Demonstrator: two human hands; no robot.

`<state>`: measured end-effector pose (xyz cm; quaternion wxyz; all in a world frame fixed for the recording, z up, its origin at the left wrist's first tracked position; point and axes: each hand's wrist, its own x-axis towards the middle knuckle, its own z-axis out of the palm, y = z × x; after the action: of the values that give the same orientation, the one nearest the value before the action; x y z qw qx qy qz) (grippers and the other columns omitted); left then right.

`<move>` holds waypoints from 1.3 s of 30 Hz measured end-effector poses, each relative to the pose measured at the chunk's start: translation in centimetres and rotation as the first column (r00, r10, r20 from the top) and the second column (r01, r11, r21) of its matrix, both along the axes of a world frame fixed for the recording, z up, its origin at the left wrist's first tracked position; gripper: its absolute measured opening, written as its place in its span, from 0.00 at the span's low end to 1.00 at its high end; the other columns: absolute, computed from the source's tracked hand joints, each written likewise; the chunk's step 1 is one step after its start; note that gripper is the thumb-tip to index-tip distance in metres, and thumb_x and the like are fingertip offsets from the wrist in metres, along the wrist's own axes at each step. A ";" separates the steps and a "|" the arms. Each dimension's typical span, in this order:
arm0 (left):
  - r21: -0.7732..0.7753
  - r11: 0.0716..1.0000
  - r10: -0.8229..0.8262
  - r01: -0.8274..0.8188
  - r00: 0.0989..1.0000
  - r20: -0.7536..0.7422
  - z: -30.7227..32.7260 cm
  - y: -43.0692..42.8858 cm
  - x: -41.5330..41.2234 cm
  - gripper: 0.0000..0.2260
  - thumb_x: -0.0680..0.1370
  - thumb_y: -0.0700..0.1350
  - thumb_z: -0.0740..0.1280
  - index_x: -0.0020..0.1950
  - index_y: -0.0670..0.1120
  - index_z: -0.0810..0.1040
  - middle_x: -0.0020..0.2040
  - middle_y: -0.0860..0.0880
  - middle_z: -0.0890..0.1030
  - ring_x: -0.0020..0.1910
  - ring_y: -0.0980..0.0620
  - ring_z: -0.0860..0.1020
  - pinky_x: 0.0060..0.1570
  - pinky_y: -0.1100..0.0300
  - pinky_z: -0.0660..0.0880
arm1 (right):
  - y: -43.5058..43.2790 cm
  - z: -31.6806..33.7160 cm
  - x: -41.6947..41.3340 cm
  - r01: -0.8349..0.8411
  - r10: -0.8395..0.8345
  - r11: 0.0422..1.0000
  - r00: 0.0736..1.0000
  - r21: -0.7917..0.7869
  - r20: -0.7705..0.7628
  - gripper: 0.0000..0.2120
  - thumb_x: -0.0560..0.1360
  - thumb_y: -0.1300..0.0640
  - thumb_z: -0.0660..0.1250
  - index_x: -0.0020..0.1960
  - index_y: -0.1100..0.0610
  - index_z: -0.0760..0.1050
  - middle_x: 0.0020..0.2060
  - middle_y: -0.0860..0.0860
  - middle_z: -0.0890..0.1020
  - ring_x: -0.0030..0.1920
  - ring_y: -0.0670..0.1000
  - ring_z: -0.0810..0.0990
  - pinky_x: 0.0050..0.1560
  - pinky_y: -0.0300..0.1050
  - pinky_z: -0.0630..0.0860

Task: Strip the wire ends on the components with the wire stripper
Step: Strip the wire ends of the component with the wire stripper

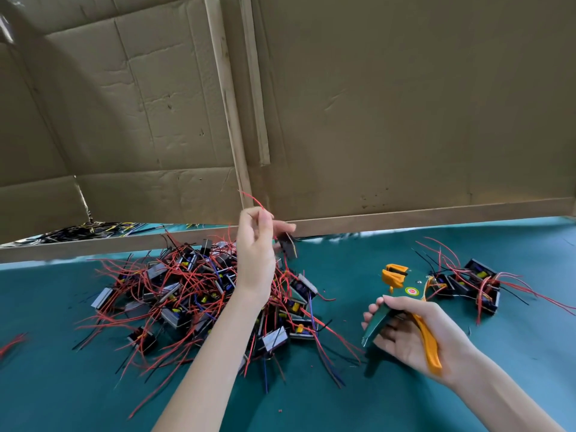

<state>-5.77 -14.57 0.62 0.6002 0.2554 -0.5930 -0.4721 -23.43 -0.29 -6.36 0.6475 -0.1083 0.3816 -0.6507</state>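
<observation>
A big heap of small black components (199, 294) with red, black and blue wires lies on the green mat, left of centre. My left hand (257, 244) is raised above the heap and pinches one black component (287, 247), lifted clear of the pile; its red wire (254, 199) curls up past my fingers. My right hand (408, 332) grips the green and orange wire stripper (402, 294), palm up, with the orange jaws pointing away from me, low over the mat.
A smaller group of components (473, 285) with red and black wires lies at the right. A cardboard wall (374, 104) stands behind the green mat (311, 400), with more wires (93, 229) under its lower left edge. A few red wires (12, 341) lie at the far left.
</observation>
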 end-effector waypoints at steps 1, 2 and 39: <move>-0.052 0.999 0.004 -0.006 0.999 -0.044 0.9 0.3 0.4 0.08 0.85 0.46 0.53 0.47 0.48 0.66 0.40 0.42 0.83 0.42 0.44 0.81 0.46 0.40 0.75 | 0.0 0.0 0.0 0.001 -0.001 1.000 1.000 -0.003 0.002 0.05 0.68 0.64 0.67 0.43 0.64 0.76 0.37 0.60 0.82 0.37 0.59 0.84 0.38 0.54 0.83; -0.118 0.993 0.015 -0.023 0.997 -0.071 1.7 0.6 0.7 0.08 0.85 0.46 0.52 0.47 0.48 0.64 0.39 0.41 0.83 0.40 0.42 0.81 0.43 0.42 0.76 | 0.0 0.1 0.1 0.004 -0.004 1.000 1.000 -0.006 0.004 0.05 0.68 0.64 0.67 0.43 0.64 0.77 0.37 0.61 0.82 0.37 0.60 0.84 0.38 0.54 0.83; -0.006 0.867 -0.152 0.499 0.274 0.950 -4.4 -1.0 1.4 0.06 0.68 0.49 0.78 0.43 0.52 0.85 0.52 0.62 0.73 0.59 0.57 0.65 0.61 0.63 0.63 | 0.1 0.0 -0.1 0.004 -0.003 1.000 0.999 0.021 -0.049 0.04 0.67 0.64 0.67 0.42 0.64 0.77 0.37 0.61 0.82 0.37 0.60 0.84 0.36 0.54 0.83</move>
<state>-4.33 -15.59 -3.82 0.0761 0.2518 -0.9293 -0.2591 -23.49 -0.21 -6.36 0.6379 -0.1167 0.4043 -0.6450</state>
